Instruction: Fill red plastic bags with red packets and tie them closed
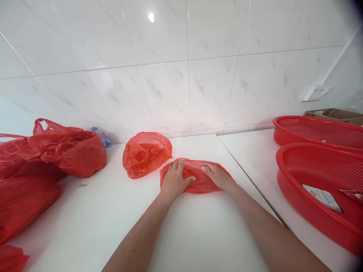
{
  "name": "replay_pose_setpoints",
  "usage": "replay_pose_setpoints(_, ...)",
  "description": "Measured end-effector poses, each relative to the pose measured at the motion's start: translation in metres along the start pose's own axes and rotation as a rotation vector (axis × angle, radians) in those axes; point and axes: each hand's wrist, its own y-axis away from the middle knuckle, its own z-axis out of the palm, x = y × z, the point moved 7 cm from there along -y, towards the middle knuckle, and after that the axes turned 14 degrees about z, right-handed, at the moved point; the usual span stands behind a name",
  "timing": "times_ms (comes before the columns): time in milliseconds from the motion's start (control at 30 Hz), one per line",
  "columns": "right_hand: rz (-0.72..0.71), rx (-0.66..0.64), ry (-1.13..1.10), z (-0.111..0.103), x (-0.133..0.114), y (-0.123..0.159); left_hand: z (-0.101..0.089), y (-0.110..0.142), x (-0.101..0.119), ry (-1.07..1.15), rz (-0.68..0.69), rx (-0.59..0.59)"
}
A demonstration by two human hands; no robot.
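A thin red plastic bag (pixel 195 185) lies flattened on the white table, lengthwise from left to right. My left hand (pixel 175 179) rests on its left part, palm down with the fingers stretched out and the thumb apart. On the bag's right part lies my right hand (pixel 217 176), its fingers extended toward the left and somewhat bent, the thumb near them. Neither hand grips the plastic. Just behind and left of my left hand sits a crumpled red plastic bag (pixel 146 155), puffed up and touched by nothing.
Filled red bags (pixel 82 153) crowd the table's left side, with a plastic bottle (pixel 103 138) behind them. Two red plastic baskets (pixel 289 160) stand at the right, the nearer holding a printed card (pixel 321 197). Behind them is a cardboard box (pixel 337 114). A tiled wall (pixel 164 94) closes the back.
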Motion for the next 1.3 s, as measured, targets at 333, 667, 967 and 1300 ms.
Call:
replay_pose_setpoints(333, 0.153, -0.071, -0.689, -0.01, 0.038, -0.032, 0.019, 0.007, -0.007, 0.136, 0.011, -0.38)
replay_pose_setpoints(667, 0.055, 0.183, -0.168, -0.02, 0.017, -0.015, -0.012, -0.006, 0.028, 0.031, 0.176, -0.067)
replay_pose_setpoints(967, 0.007, 0.259, 0.232, -0.007, 0.013, -0.021, 0.029, 0.012, 0.081, 0.158, 0.563, -0.341)
replay_pose_setpoints(1300, -0.135, 0.426, 0.195, -0.017, -0.013, 0.004, 0.0, 0.001, 0.052, -0.098, 0.402, 0.016)
